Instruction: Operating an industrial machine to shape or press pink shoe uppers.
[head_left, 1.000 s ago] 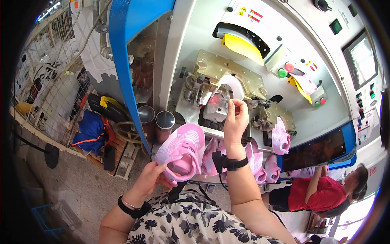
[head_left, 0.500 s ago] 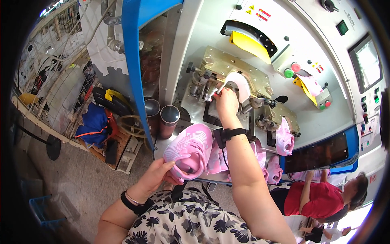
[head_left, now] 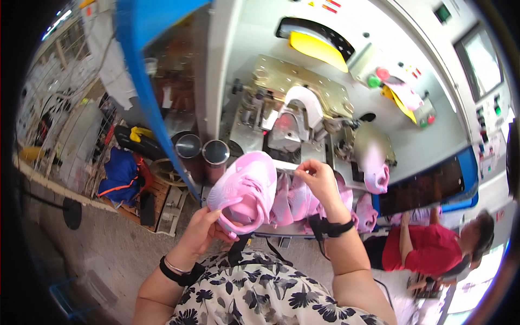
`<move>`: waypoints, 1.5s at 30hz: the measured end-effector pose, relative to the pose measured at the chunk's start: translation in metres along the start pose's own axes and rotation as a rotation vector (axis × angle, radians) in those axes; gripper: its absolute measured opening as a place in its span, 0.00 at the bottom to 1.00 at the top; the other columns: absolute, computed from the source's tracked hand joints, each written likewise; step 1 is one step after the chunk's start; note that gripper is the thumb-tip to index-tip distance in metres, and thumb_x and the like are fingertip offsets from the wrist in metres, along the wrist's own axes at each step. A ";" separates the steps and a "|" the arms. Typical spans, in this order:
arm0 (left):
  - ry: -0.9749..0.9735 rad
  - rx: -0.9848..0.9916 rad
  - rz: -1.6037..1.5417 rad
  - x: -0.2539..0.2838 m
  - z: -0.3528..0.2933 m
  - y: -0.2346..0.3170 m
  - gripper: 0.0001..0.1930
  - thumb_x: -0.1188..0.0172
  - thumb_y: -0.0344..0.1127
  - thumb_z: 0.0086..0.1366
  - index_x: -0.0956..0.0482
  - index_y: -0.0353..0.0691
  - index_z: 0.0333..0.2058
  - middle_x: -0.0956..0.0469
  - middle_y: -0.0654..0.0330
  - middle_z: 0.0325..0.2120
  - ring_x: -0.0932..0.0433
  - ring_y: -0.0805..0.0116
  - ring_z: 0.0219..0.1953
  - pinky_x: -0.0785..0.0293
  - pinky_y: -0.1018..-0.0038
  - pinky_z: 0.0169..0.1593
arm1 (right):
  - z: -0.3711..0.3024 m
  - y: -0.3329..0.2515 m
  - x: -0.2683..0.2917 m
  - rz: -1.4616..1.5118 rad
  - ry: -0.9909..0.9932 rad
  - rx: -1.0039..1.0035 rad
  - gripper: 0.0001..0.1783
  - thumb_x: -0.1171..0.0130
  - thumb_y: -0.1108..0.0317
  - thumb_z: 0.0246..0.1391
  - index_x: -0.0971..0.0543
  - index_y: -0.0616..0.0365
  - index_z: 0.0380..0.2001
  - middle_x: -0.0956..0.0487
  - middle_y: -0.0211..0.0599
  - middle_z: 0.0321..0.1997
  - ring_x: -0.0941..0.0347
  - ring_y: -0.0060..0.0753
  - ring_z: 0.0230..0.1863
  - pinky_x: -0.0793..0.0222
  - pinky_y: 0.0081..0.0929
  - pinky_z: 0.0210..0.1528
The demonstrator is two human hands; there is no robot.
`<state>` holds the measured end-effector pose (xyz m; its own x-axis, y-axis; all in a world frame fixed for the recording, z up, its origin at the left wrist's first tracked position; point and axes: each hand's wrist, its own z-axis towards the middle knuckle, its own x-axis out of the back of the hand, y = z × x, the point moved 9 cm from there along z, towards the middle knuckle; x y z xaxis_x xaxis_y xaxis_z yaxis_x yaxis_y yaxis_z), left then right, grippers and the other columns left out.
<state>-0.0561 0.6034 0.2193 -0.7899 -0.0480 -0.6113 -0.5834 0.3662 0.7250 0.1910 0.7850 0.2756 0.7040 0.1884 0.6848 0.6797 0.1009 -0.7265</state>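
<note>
Here's the pink, patterned fabric shoe upper [head_left: 254, 176], front-left of the grey metal mould block [head_left: 285, 134], left hand [head_left: 205, 226] pinching its heel end; one-sided support could let it twist free! Right hand [head_left: 319, 183], thumb pressed to finger, contents unclear, risks knocking that block if careless.

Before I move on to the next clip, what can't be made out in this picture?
All in the head view:
Held shoe: its underside, hidden by its own upper.
Left hand: some fingers, behind that shoe.
Right hand: whether it pinches anything, too small to tell.
Shoe on the machine: its top end, blurred.
Screen: its contents, washed out by glare.
</note>
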 end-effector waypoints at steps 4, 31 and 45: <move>-0.014 0.018 -0.014 -0.008 0.020 -0.008 0.27 0.53 0.51 0.69 0.32 0.34 0.56 0.19 0.50 0.36 0.18 0.62 0.30 0.16 0.63 0.32 | -0.061 0.072 0.030 0.394 -0.066 -0.205 0.06 0.35 0.72 0.54 0.18 0.63 0.33 0.18 0.28 0.31 0.25 0.16 0.34 0.30 0.17 0.41; -0.155 -0.009 -0.167 -0.085 0.098 -0.018 0.25 0.55 0.53 0.71 0.26 0.35 0.47 0.18 0.52 0.37 0.17 0.57 0.35 0.18 0.63 0.43 | -0.172 0.053 0.102 -0.008 0.579 0.109 0.09 0.42 0.70 0.58 0.24 0.63 0.25 0.26 0.38 0.26 0.30 0.34 0.27 0.36 0.27 0.30; -0.027 -0.141 -0.302 -0.088 0.166 -0.021 0.20 0.55 0.52 0.74 0.29 0.43 0.51 0.22 0.66 0.40 0.21 0.76 0.38 0.23 0.77 0.35 | -0.002 -0.104 -0.011 -0.391 0.411 0.429 0.22 0.36 0.53 0.49 0.20 0.50 0.46 0.31 0.46 0.61 0.37 0.59 0.61 0.32 0.50 0.56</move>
<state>0.0573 0.7545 0.2055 -0.5734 -0.1092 -0.8120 -0.8121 0.2072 0.5455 0.1129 0.7702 0.3434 0.5034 -0.3154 0.8045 0.8167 0.4776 -0.3238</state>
